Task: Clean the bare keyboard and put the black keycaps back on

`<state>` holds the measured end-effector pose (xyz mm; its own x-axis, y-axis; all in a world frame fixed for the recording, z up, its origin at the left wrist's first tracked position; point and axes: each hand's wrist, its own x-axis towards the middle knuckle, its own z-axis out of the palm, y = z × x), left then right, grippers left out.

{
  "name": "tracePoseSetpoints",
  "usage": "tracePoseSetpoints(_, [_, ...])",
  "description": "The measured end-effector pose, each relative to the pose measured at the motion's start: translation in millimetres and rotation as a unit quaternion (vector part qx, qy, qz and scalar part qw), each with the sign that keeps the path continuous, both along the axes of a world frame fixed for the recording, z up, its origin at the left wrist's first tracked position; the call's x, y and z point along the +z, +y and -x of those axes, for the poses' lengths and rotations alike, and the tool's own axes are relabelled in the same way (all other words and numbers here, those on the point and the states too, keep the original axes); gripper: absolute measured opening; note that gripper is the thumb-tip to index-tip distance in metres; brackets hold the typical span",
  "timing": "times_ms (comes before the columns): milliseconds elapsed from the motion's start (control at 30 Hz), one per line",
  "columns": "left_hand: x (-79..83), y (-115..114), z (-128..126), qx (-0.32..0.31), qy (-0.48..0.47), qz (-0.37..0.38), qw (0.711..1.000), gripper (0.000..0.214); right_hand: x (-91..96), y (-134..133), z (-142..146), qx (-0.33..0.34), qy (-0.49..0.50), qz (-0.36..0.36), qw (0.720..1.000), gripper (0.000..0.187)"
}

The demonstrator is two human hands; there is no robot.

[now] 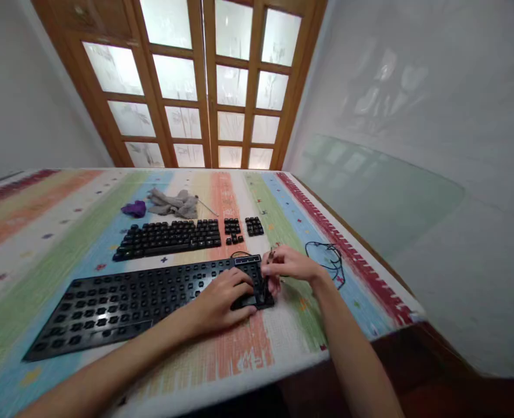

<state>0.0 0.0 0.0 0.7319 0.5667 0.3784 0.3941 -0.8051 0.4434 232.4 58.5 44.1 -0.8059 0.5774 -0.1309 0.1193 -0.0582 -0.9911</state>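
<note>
A black keyboard frame (121,305) with its keycaps removed lies near me on the striped cloth. My left hand (222,302) rests flat on its right end, fingers spread over the frame. My right hand (287,267) is at the frame's right edge, fingers pinched on a small thin tool I cannot make out. Behind the frame, the removed keycaps (169,237) lie laid out in keyboard order, with two smaller groups (243,227) to their right.
A grey cloth (173,203) and a purple object (135,208) lie behind the keycaps, with a thin metal stick (207,207) beside them. A black cable (329,258) is coiled at the right. The table edge (370,244) runs close on the right. A wooden glazed door (196,87) stands behind.
</note>
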Motion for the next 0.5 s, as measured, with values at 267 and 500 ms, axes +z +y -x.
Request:
tracePoseSetpoints(267, [2.9,-2.2,-2.4,0.006,-0.017,0.008,1.0,0.015,2.6,-2.8,-3.5,0.051,-0.016,0.036,0.998,0.03])
tracePoseSetpoints(500, [1.3,-1.5,-2.2,0.005,-0.018,0.01,1.0,0.016,5.6,-3.4,-10.1,0.058,-0.039,0.049,0.996,0.029])
